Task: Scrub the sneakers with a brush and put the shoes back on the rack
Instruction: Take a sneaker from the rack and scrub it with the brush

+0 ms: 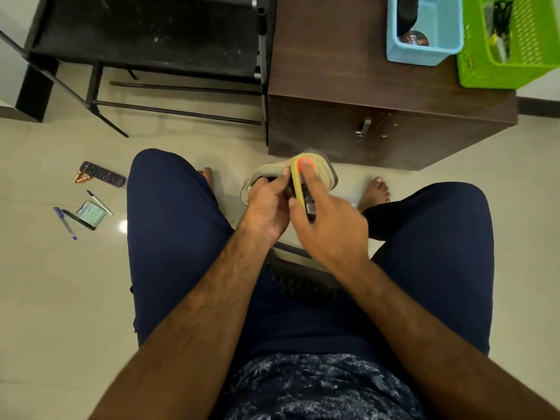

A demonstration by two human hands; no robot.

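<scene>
- Soft, even indoor light, medium bright; shadows faint and diffuse.
- One glare hotspot on the glossy floor (123,226), left of centre.
- Motion blur on right hand (330,228), brush (296,184) and sneaker (266,172); left hand (266,207) somewhat sharper.
- Fisheye bowing: rack (145,40) bars and cabinet (363,71) edges curve toward the upper corners.
- Fine detail soft throughout.

Beige fabric sneaker (325,174) is mostly covered by the left hand (266,207) gripping it and by the right hand (330,225), so I can't tell which side faces up. The yellow plastic brush with orange tip (298,180) held in the right hand is motion-blurred, bristles hidden. Green perforated plastic basket (485,71) is cut by the top and right edges, light-blue plastic basket (424,54) and black metal rack (145,34) by the top edge; the baskets' contents are too small to identify.
</scene>
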